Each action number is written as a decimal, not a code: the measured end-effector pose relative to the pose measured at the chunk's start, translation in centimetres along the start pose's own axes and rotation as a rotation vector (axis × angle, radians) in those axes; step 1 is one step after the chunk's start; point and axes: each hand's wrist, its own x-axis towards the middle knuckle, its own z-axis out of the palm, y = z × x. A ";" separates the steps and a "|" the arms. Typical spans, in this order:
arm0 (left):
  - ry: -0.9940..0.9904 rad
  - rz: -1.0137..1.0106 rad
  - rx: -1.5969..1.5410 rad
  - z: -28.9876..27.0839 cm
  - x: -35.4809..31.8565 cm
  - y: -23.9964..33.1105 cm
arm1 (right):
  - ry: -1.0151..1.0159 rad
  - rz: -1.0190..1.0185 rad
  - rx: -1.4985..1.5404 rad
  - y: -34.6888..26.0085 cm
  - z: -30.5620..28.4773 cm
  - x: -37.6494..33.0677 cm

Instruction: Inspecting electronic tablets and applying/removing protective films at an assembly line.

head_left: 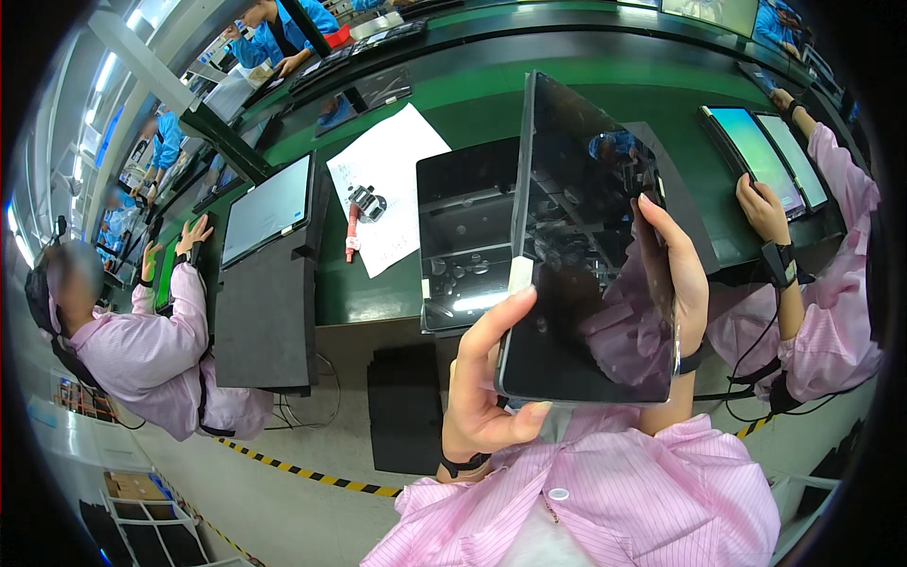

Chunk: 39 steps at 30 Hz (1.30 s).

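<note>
Above the near edge of the bench, I hold up a large black tablet [590,255] with a glossy, reflective screen, tilted. My left hand [482,378] grips its lower left edge, with the thumb near the bottom edge and a finger by a small white tab. My right hand [685,274] is closed on the right edge, its thumb over the front rim; its other fingers are partly hidden behind the tablet. Just to the left, a second dark tablet [463,203] lies on the bench, partly covered by the held one.
A written-on white sheet [392,151] carries a red pen-like item [352,231] and a small dark device [368,202]. Left of it, a light-screened tablet [268,210] rests by a dark foam board [260,321]. Co-workers sit at both sides; the right one handles two lit tablets [751,142].
</note>
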 end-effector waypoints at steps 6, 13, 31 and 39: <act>-0.030 -0.590 -0.205 -2.0 2.0 2.5 | -0.051 -0.083 -0.255 -1.5 0.2 -1.6; -0.225 -0.507 -0.210 -3.1 0.8 3.6 | -0.223 -0.117 -0.347 -3.5 1.6 -7.0; 0.153 -0.240 -0.008 -2.1 3.4 4.1 | -0.303 -0.263 -0.451 -0.3 -4.8 -5.9; 0.129 0.100 0.319 -0.2 4.1 6.5 | -0.345 -0.406 -0.614 -1.0 -1.5 -7.3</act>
